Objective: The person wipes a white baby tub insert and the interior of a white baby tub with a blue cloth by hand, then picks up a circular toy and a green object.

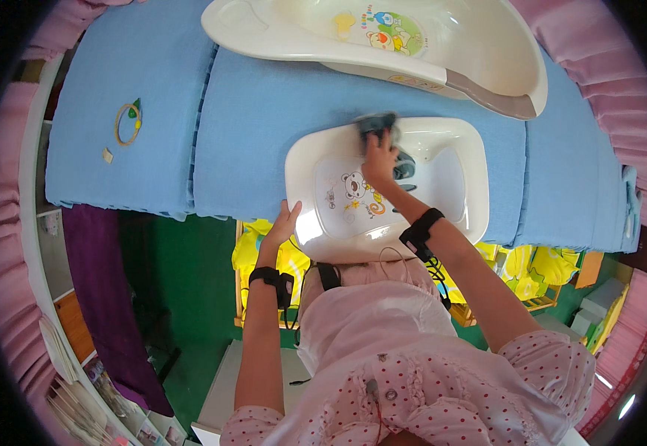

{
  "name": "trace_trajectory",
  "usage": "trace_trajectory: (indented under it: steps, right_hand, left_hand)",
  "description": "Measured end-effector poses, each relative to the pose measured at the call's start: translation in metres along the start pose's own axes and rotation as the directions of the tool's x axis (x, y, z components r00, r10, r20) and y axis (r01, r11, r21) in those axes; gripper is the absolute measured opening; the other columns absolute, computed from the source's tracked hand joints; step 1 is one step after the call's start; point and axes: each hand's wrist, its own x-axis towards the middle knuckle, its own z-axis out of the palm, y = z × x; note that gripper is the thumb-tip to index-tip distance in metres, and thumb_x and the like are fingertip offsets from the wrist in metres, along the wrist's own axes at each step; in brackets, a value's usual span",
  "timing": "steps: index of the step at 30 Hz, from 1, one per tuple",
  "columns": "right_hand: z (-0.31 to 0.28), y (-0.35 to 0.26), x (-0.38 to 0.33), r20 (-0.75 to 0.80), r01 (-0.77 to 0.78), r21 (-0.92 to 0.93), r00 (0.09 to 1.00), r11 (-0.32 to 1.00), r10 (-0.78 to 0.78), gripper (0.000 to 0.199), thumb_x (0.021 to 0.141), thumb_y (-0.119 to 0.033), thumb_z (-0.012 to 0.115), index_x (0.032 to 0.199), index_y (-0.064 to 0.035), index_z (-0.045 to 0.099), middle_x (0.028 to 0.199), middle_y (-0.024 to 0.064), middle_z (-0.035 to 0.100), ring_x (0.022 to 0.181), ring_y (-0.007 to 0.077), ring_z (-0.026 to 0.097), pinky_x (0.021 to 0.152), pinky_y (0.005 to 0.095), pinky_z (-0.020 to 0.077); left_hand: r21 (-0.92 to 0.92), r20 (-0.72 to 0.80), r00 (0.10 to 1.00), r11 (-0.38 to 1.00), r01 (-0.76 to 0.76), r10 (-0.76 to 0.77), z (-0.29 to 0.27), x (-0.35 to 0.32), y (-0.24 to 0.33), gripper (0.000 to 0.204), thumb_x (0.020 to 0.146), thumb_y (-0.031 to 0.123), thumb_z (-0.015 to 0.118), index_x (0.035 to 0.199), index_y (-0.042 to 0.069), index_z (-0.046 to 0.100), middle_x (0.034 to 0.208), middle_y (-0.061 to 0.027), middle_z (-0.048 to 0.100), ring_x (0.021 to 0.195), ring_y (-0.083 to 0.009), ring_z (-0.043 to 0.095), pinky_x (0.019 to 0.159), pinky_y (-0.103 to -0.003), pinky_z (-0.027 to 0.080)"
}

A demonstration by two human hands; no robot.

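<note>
A white plastic basin with a cartoon bear printed inside its bottom stands on a blue-covered table in front of me. My left hand holds the basin's near left rim, its fingers along the outer wall. Over the basin's far side my right hand is closed on a dark grey-green cloth, which is blurred by motion. Just beside that hand, inside the basin, lies more dark grey-green material; whether it belongs to the same cloth I cannot tell.
A larger white baby bathtub with a grey-brown rim grip stands behind the basin. On the table's left lie a ring-shaped toy and a small pale tag. Yellow patterned bedding shows below the table edge. Pink curtains hang at the sides.
</note>
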Motion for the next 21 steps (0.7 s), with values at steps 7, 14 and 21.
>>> trace_trajectory:
  steps: [7, 14, 21]
  right_hand:
    - [0.0, -0.069, -0.002, 0.071, 0.134, -0.116, 0.989, 0.984, -0.126, 0.039, 0.071, -0.007, 0.053, 0.11, -0.0097, 0.044, 0.131, 0.0093, 0.028, 0.11, 0.0517, 0.025, 0.077, 0.0619, 0.0327]
    - [-0.004, -0.101, -0.007, 0.329, 0.686, -0.091, 0.705, 0.722, -0.628, 0.033, 0.076, -0.008, 0.046, 0.109, -0.0101, 0.048, 0.128, 0.0047, 0.034, 0.115, 0.0474, 0.024, 0.085, 0.0602, 0.0309]
    - [0.011, -0.078, -0.037, -0.006, 0.852, -0.11, 0.515, 0.512, -0.857, 0.033, 0.075, -0.015, 0.046, 0.107, -0.0148, 0.053, 0.116, 0.0036, 0.044, 0.113, 0.0411, 0.03, 0.084, 0.0572, 0.0327]
  left_hand:
    - [0.034, -0.017, 1.0, 0.999, 0.004, -0.003, -0.003, -0.002, -0.005, 0.061, 0.086, 0.044, 0.038, 0.118, -0.006, 0.027, 0.116, -0.0218, 0.041, 0.109, -0.0303, 0.039, 0.092, -0.033, 0.028]
    - [-0.023, -0.005, 0.999, 0.999, -0.034, 0.033, -0.004, -0.004, -0.003, 0.063, 0.085, 0.047, 0.037, 0.118, -0.005, 0.027, 0.114, -0.0202, 0.042, 0.108, -0.0298, 0.04, 0.092, -0.032, 0.029]
    - [-0.305, 0.167, 0.953, 0.906, 0.293, -0.252, -0.016, -0.012, -0.01, 0.068, 0.083, 0.058, 0.027, 0.123, 0.003, 0.028, 0.109, -0.0176, 0.048, 0.096, -0.0246, 0.052, 0.083, -0.035, 0.042]
